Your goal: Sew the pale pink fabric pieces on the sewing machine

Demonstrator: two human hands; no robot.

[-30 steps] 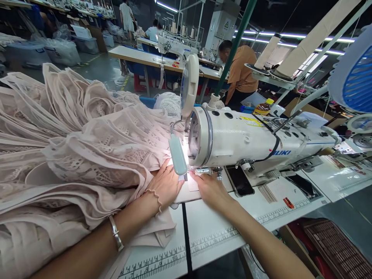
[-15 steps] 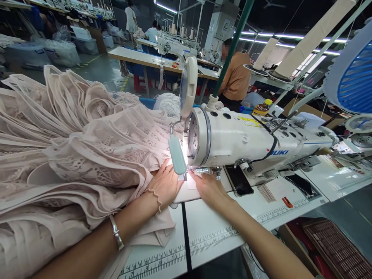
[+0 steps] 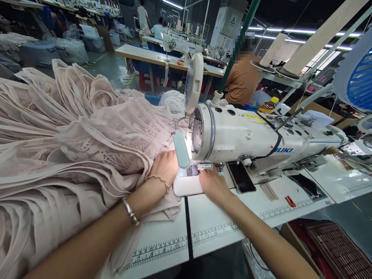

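Observation:
My left hand (image 3: 164,168) is curled at the edge of the pale pink lace fabric (image 3: 116,131), left of the sewing machine (image 3: 232,131). Its fingers close on the cloth, their tips partly hidden by a pale green lamp (image 3: 182,151). Under the machine head, my right hand (image 3: 213,184) rests on the bed (image 3: 188,188), just right of the presser foot area. Its fingers are bent together, and whatever they hold is hidden. The lit metal plate shows between both hands.
A phone (image 3: 241,177) and a small red tool (image 3: 290,201) lie right of the machine. A ruler strip (image 3: 162,250) runs along the table's front. A blue fan (image 3: 356,73) is at upper right. A person in an orange-brown top (image 3: 242,81) sits beyond.
My left hand has drawn back from the needle area, and its fingers have curled. The cloth between the hands has moved away, baring the plate. The whole view has shifted slightly.

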